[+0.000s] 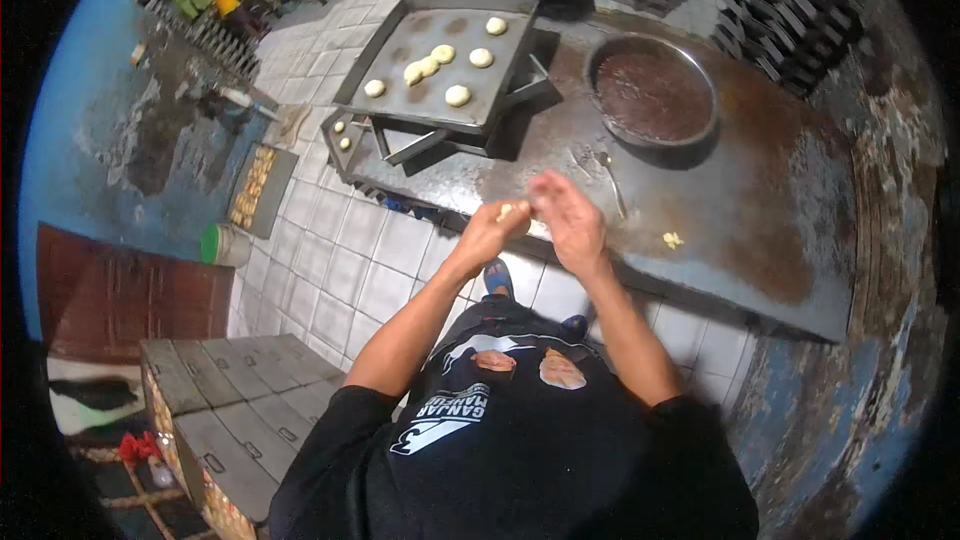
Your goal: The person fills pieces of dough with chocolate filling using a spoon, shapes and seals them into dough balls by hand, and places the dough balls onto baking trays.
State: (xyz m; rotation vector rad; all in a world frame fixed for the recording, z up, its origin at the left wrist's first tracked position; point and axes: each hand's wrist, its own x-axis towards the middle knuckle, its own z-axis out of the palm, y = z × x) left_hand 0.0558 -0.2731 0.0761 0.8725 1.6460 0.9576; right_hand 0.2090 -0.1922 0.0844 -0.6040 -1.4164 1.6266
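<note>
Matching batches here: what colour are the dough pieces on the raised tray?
The dough pieces are pale yellow; the head view shows them best.

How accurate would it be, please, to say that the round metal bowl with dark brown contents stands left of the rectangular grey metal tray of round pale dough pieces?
The side is wrong: the head view shows the bowl standing right of the tray of dough pieces.

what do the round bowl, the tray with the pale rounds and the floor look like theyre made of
Bowl: metal, perhaps steel or aluminium, going by its smooth grey rim.
Tray: dull sheet metal, apparently, from its thin grey walls and brownish stains.
Floor: probably glazed ceramic tile, given the pale squares and joint lines.
</note>
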